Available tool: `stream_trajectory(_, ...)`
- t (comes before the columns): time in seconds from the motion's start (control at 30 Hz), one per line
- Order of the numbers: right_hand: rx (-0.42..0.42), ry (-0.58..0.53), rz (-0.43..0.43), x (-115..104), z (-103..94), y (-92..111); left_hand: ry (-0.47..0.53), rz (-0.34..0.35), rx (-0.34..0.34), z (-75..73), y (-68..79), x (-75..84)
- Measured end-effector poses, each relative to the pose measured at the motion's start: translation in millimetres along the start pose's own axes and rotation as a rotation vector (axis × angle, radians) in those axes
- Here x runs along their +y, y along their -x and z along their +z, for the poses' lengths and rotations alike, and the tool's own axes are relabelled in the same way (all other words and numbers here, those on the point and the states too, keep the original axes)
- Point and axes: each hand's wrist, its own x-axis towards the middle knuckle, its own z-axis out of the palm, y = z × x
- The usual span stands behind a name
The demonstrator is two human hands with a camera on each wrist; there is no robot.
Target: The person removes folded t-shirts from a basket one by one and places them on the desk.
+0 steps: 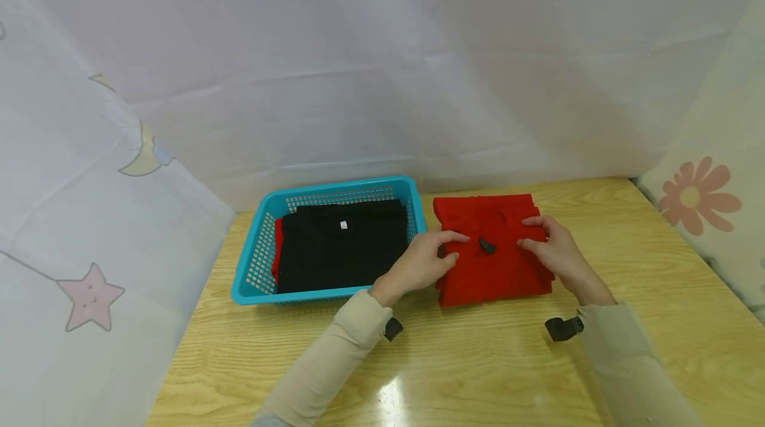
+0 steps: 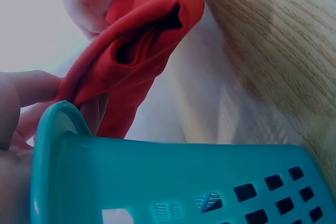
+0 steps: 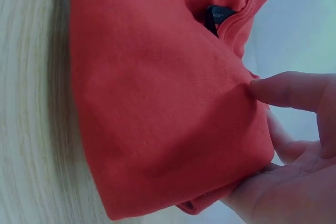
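A folded red T-shirt is beside the basket, its neckline up and a black label showing. My left hand pinches the shirt's left edge close to the basket rim; in the left wrist view the rolled folds of the red T-shirt show at that side. At the opposite edge, my right hand pinches the cloth, with the thumb on top and other fingers underneath. Whether the whole shirt is off the table, I cannot tell.
Left of the shirt stands a blue plastic basket with perforated walls. Folded black clothing with a small white tag lies in it, and red cloth peeks out at its left. The wooden table meets white curtains behind.
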Motion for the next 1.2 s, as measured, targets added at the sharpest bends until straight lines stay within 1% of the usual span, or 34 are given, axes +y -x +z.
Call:
stream_trajectory(0.43,-0.015,0.016,0.004,3.5,1.7,-1.8,-0.144,-0.016,-0.009,3.4,-3.2,1.6)
stream_trajectory(0.63,-0.032,0.028,0.015,3.2,1.9,-2.3,-0.208,-0.065,0.025,7.5,-3.6,4.9)
stream_trajectory(0.77,-0.038,0.047,0.019,4.3,1.9,-3.6,-0.206,-0.103,0.028,8.3,-5.2,7.2)
stream_trajectory(0.97,-0.064,0.066,0.028,4.0,2.7,-5.2,-0.175,-0.148,-0.005,8.4,-6.3,10.3)
stream_trajectory(1.2,-0.079,0.052,0.042,5.1,3.4,-5.2,-0.209,-0.143,-0.042,8.5,-5.8,12.5)
